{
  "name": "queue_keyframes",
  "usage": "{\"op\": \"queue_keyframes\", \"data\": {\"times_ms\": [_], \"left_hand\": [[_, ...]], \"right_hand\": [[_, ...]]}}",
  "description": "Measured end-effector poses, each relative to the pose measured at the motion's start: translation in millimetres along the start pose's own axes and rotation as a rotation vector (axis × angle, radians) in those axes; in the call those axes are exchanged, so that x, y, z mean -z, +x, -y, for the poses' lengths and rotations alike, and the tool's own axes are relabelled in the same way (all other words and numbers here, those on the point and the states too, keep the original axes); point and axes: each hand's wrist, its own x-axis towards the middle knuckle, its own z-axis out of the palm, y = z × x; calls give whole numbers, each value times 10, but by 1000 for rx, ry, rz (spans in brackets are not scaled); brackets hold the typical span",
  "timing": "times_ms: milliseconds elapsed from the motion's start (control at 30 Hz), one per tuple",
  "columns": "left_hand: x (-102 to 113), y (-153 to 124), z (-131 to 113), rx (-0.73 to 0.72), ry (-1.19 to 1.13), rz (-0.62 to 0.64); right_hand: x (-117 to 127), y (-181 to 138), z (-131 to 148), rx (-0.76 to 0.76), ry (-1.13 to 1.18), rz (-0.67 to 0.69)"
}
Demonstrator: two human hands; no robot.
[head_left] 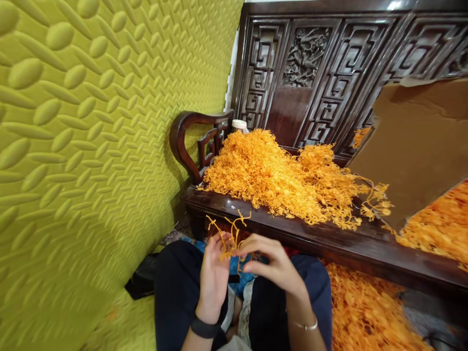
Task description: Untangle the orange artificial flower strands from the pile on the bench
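A thin orange branching sprig [236, 233], apparently plastic, stands up between my two hands above my lap. My left hand [215, 273] has its palm turned up and inward, with the sprig's lower stems held at its fingers. From the right, my right hand [272, 261] reaches in with bent fingers at the base of the same sprig. Part of the right fingertips' grip is hidden behind the hand. Beyond the hands, a large heap of similar orange sprigs [266, 175] lies on the dark wooden bench [234, 207].
A brown cardboard box [413, 141] leans open on the bench at right, with more orange pieces [438, 224] beside it. Another orange pile [360, 302] lies below the bench. A white-lidded jar [239, 125] stands behind the heap. A padded yellow-green wall [91, 146] rises at left.
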Motion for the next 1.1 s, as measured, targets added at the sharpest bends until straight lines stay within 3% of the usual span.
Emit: {"op": "queue_keyframes", "data": {"times_ms": [67, 167, 267, 367, 533, 667, 867, 1100], "left_hand": [[22, -16, 30, 9, 42, -2], [36, -49, 74, 25, 137, 72], [49, -70, 105, -4, 247, 186], [82, -76, 123, -65, 427, 263], [113, -97, 160, -58, 733, 333], [70, -162, 161, -202, 909, 406], [27, -208, 118, -136, 894, 687], [147, -151, 128, -11, 691, 751]], "right_hand": [[-222, -67, -18, -43, -124, 41], [-389, -104, -121, -82, -306, -89], [-379, -124, -184, -81, -290, -222], [-289, -153, -177, -130, -96, -283], [-210, -174, -183, -335, 397, -443], [-188, -162, -230, -401, 669, -461], [-302, -136, -264, -196, 1257, -337], [-501, -136, -117, 14, 1505, -227]]}}
